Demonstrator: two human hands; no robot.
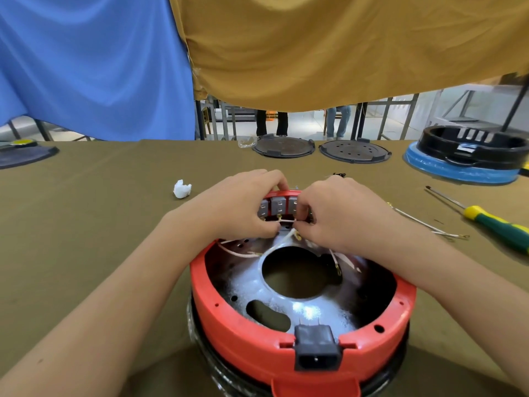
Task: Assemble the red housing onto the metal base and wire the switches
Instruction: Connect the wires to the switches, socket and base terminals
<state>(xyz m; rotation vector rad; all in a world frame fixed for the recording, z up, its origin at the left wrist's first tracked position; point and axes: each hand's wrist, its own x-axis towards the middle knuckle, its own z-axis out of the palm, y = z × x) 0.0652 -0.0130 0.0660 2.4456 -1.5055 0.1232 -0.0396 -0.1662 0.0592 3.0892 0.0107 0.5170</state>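
Both my left hand [240, 207] and right hand [329, 216] pinch a white wire [286, 221] at the switches [278, 207] on the red housing [229, 319]'s far rim, seemingly mid-wiring; next I'd seat its terminal squarely.

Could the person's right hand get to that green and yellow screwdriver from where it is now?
Probably yes. The screwdriver lies in the open on the cloth, right of the right hand, with only thin loose wires between. But that hand is pinching a white wire.
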